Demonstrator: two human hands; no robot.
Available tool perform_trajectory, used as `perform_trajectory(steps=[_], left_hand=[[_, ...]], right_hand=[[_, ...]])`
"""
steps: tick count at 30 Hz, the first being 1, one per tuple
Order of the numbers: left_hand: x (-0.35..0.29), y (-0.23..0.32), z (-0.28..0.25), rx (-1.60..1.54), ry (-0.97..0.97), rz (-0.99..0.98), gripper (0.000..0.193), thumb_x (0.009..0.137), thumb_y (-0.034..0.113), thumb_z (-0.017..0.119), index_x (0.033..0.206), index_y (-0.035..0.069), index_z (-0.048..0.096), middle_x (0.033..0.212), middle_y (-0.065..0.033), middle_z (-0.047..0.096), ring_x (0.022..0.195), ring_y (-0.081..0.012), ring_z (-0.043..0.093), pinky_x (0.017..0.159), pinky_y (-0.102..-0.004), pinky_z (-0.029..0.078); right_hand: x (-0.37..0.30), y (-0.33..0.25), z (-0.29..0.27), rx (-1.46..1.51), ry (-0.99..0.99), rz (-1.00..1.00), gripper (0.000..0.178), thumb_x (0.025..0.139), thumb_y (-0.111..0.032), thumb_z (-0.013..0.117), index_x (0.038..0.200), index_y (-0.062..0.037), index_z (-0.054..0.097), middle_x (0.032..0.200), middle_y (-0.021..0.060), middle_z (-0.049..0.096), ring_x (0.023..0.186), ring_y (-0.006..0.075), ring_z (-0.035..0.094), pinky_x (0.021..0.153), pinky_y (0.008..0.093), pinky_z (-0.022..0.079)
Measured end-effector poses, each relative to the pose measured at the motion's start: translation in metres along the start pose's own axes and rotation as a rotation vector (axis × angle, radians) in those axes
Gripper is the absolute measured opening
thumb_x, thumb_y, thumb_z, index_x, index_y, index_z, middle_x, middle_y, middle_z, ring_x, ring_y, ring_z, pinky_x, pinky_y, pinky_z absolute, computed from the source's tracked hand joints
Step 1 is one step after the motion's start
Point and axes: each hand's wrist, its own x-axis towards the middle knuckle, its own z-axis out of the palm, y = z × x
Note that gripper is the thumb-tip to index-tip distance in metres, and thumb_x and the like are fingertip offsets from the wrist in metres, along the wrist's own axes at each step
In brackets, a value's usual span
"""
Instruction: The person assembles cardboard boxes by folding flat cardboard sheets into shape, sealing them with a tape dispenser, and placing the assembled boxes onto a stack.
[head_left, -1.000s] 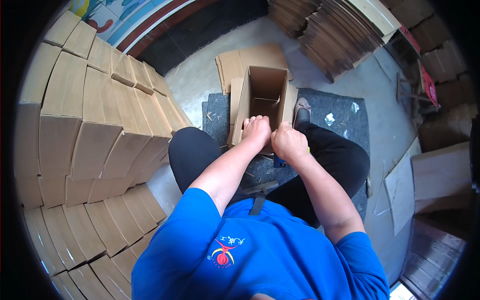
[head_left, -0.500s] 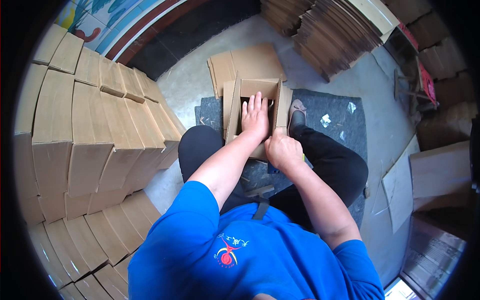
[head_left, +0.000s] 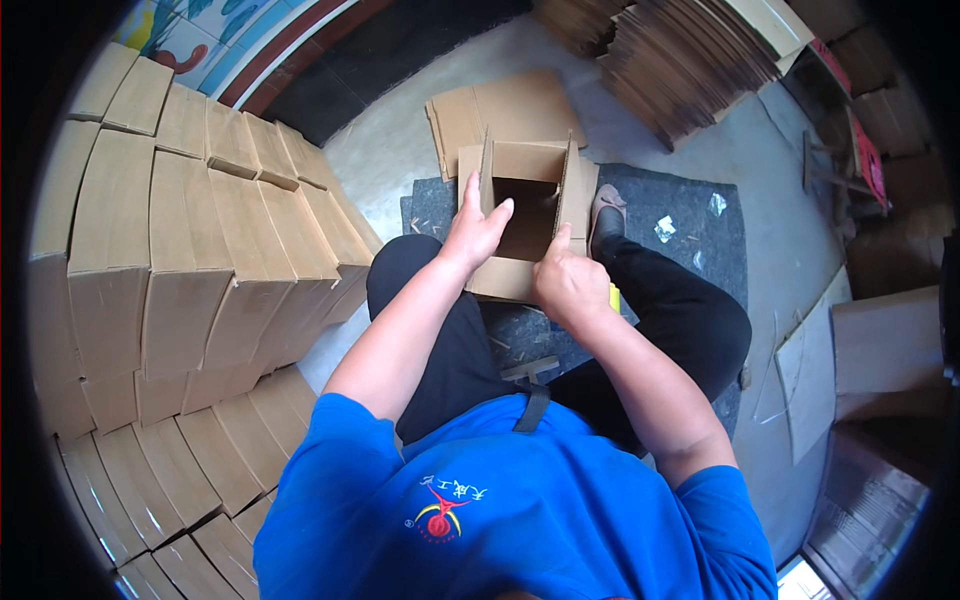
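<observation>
An open cardboard box (head_left: 515, 280) stands upright between my legs, its top flaps raised or folded outward and its inside dark. My left hand (head_left: 478, 230) lies against the box's left flap, fingers stretched and thumb apart, holding nothing. At the near right corner, my right hand (head_left: 570, 285) is closed, with the index finger extended along the right flap. A bit of a yellow object (head_left: 614, 298) shows beside this hand; the hand covers the rest, so its kind is hidden.
Flattened cardboard (head_left: 530, 105) lies on the floor beyond the box. A dark mat (head_left: 690, 260) with scraps is underneath. Closed cartons (head_left: 190, 230) are stacked at left. A pile of flat cardboard sheets (head_left: 690, 70) stands at the far right, and more cardboard (head_left: 885, 340) at right.
My left hand has moved out of the box opening to its left flap. My right hand remains at the near right corner, with its index finger now extended. The view has shifted slightly.
</observation>
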Motion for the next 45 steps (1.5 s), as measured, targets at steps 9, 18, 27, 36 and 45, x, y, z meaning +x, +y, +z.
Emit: perform_trajectory(steps=[9,18,27,36,45], left_hand=[[0.022,-0.018,0.04,0.7,-0.016,-0.041,0.077,0.093,0.048,0.054,0.158,0.029,0.015,0.165,-0.0138,0.001,0.148,-0.0374,0.016,0.115,-0.059,0.023],[0.024,-0.022,0.058,0.942,0.076,0.166,0.065,0.096,0.047,0.047,0.155,0.027,0.027,0.164,-0.015,0.01,0.146,-0.0398,0.022,0.111,-0.0594,0.031],[0.025,-0.027,0.058,0.867,0.091,0.191,0.06,0.098,0.04,0.047,0.154,0.027,0.029,0.163,-0.0152,0.009,0.138,-0.0411,0.033,0.097,-0.0527,0.05],[0.011,-0.019,0.053,0.891,0.042,0.113,0.061,0.099,0.041,0.047,0.155,0.027,0.028,0.164,-0.0142,0.006,0.139,-0.042,0.03,0.098,-0.0523,0.049],[0.01,-0.011,0.042,0.954,-0.086,0.089,0.066,0.098,0.042,0.05,0.156,0.024,0.024,0.164,-0.0152,0.004,0.139,-0.0483,0.029,0.11,-0.0505,0.04]], right_hand=[[0.004,-0.031,0.001,-0.337,-0.322,-0.197,0.071,0.09,-0.05,0.06,0.133,0.006,0.049,0.099,0.0128,0.073,0.091,0.0245,0.072,0.081,0.0377,0.056],[-0.016,0.008,0.037,-0.271,-0.021,-0.197,0.092,0.082,-0.049,0.071,0.148,0.0018,0.03,0.084,0.0149,0.071,0.066,0.0291,0.071,0.065,0.041,0.058],[0.08,0.045,-0.067,-0.166,-0.068,0.052,0.054,0.093,-0.046,0.055,0.122,-0.0015,0.061,0.101,0.0204,0.071,0.098,0.0347,0.068,0.086,0.0455,0.053],[0.16,0.057,-0.043,0.009,-0.11,-0.199,0.066,0.09,-0.05,0.061,0.142,-0.0124,0.045,0.119,0.0195,0.066,0.113,0.0359,0.062,0.095,0.0432,0.049],[0.179,0.045,-0.049,-0.008,-0.146,-0.287,0.06,0.089,-0.044,0.066,0.138,-0.0119,0.051,0.126,0.0178,0.063,0.119,0.035,0.058,0.098,0.0419,0.046]])
